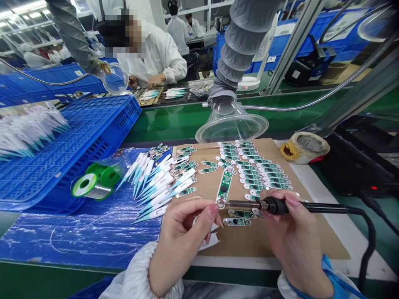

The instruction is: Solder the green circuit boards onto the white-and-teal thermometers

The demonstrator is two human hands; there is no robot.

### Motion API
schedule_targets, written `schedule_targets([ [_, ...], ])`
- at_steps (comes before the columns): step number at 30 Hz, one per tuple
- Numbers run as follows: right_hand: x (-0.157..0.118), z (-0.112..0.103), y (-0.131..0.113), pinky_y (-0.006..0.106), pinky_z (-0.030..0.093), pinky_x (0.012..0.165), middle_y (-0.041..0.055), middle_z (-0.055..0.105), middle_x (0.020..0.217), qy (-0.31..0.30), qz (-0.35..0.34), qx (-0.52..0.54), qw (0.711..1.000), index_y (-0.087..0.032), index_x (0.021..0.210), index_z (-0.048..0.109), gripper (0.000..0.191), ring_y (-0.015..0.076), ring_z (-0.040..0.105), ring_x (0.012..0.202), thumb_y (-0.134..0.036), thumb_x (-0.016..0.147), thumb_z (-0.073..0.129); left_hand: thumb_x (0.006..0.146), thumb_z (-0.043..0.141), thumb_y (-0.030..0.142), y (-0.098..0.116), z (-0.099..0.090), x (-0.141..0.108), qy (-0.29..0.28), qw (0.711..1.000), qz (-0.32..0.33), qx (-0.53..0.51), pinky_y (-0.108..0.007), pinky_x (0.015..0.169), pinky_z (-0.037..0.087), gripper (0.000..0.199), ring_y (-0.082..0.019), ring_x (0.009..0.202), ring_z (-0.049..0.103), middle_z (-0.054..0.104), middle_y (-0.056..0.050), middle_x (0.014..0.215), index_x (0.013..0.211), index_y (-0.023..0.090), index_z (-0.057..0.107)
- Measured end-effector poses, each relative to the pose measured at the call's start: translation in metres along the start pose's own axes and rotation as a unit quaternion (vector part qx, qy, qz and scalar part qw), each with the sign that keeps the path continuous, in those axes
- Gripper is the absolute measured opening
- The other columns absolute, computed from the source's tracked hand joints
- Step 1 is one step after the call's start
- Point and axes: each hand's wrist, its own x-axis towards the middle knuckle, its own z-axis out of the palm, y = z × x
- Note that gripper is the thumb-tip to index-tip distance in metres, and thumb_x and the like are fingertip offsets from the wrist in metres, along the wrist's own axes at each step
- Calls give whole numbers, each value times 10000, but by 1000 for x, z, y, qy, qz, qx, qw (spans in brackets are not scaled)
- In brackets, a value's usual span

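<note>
My left hand (187,234) is closed, thumb and fingers pinched at the lower end of a small green circuit board (224,186) with a white edge. That board stands tilted and looks larger than those lying around it. The exact grip is partly hidden by my fingers. In my right hand (293,232) is a soldering iron (276,205), its tip pointing left and meeting the board's lower end beside my left fingertips. A white piece (210,241) shows below my left hand. Rows of similar circuit boards (252,176) lie on the brown cardboard (305,224).
White-and-teal digital thermometers (158,185) are piled on the left, near a solder wire spool (90,185) and a blue crate (102,128). A clear fume hood (232,126) hangs above the boards. A tip-cleaning pot (307,147) sits right. Across the bench works another person (156,50).
</note>
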Motion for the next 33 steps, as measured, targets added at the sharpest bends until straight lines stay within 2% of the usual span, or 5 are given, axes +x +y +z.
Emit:
schedule_targets([
  [6,5,-3,-11,234,367,444,-46,283,514,-13,52,79,995,-240,711,635,193,120,359,493,-343,867,591,967,593,352,6,-9,6,7,999,7,48,-210,370,264,324,-51,408,356,591,8,610,711,188,706],
  [15,9,-16,-15,288,326,435,-11,384,569,-10,10,39,999,-260,691,634,197,135,339,492,-280,869,554,892,628,349,8,-162,91,186,858,61,475,-338,743,488,230,-228,816,629,720,-87,874,865,158,752],
  [19,10,-15,-15,283,334,442,-15,397,562,-4,6,50,999,-247,691,643,186,123,344,485,-278,857,568,905,665,326,-8,-192,112,178,815,50,549,-359,769,513,184,-187,761,613,668,-38,805,835,160,703],
  [23,9,-15,-15,256,337,454,-33,370,542,18,6,62,998,-238,701,655,172,111,357,491,-293,853,597,953,607,356,-9,-168,95,171,790,106,579,-481,961,455,218,-247,973,595,598,-40,884,887,163,687],
  [33,9,-14,-13,236,330,499,-86,267,487,50,-36,4,998,-262,981,710,404,97,319,482,-644,867,645,968,595,256,-38,0,-1,-99,825,201,519,-436,773,470,129,-273,907,585,632,-94,985,1044,180,667],
])
